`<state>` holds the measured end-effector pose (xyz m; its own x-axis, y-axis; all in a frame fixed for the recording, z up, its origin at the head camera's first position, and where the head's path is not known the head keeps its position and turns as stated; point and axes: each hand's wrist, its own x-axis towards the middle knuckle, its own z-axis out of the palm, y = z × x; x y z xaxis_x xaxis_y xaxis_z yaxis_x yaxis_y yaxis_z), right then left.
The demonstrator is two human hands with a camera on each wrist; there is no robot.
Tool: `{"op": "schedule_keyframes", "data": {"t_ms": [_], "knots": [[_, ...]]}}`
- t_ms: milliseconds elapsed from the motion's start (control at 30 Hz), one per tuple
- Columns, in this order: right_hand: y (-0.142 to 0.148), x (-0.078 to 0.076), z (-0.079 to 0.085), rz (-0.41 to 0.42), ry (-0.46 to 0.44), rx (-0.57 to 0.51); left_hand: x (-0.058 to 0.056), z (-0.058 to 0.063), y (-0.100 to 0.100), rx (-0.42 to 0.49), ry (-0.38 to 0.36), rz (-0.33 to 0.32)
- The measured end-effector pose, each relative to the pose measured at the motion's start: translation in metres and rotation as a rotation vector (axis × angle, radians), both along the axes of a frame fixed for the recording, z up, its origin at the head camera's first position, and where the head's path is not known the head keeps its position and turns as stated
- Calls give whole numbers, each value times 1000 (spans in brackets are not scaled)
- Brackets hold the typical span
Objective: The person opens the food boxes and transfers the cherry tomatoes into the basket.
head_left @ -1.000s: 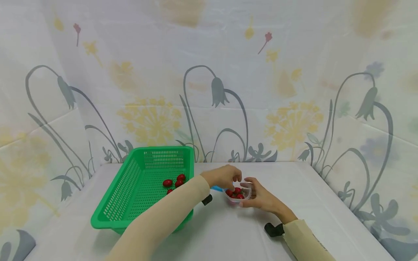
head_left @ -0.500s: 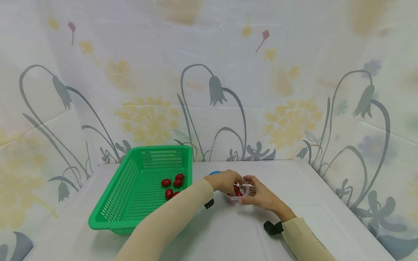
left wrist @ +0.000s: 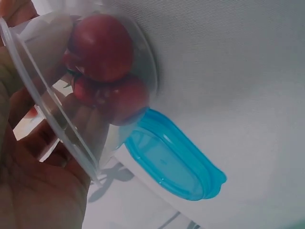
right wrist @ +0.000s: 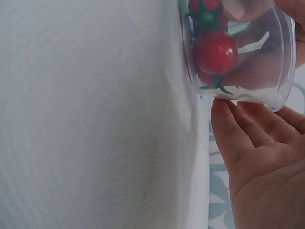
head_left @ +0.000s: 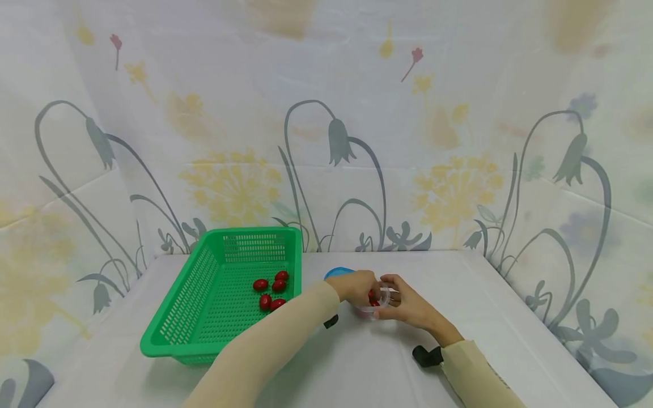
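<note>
A small clear plastic container stands on the white table with red cherry tomatoes in it. My left hand reaches into it from the left, fingers bent downward. In the right wrist view, one of its fingertips touches a cherry tomato with a green stem; whether it grips that tomato I cannot tell. From the right, my right hand holds the container, thumb on the near side and fingers on the far side. A blue lid lies flat beside the container, partly behind my left hand in the head view.
To the left stands a green perforated basket with several cherry tomatoes at its right side. My left forearm crosses its near right corner. A flower-printed curtain hangs behind the table.
My left hand has come down from above the container's rim, and its fingers are now inside. The right hand keeps its hold. More of the blue lid and of the basket's tomatoes shows.
</note>
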<state>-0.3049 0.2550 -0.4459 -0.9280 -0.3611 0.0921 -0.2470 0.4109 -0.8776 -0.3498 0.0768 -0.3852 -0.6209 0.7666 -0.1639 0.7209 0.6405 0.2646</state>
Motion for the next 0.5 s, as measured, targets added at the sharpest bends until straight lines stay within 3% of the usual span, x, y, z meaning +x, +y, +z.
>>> {"op": "schedule_keyframes", "data": {"t_ms": [500], "knots": [[0, 2, 1, 1, -2, -2, 4, 0, 1, -50, 33, -10]]}}
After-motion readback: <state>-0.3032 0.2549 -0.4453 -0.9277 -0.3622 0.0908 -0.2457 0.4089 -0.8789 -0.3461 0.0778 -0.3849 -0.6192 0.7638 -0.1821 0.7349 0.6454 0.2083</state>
